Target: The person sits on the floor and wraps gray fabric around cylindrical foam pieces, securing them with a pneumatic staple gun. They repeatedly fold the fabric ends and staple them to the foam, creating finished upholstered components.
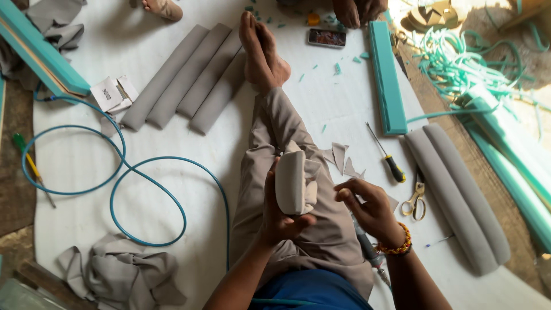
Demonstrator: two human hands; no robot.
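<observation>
Grip first: left hand [279,215] is wrapped around a short grey padded piece [291,182], held upright over the lap. Right hand [367,206] sits just beside it, fingers curled, can't tell if it's pinching anything. Small white folded carton [115,93] lies far left by the blue hose [123,166]. Tool under the right wrist is mostly hidden.

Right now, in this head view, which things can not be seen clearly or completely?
- Padded grey piece: the left hand covers its lower end and back.
- Right hand: fingertips curl inward; whether they pinch anything is unclear.
- Tool beside the leg: mostly hidden under the right wrist.
- Another person's hands: cut off by the top edge.
- Phone: screen too small to make out.
</observation>
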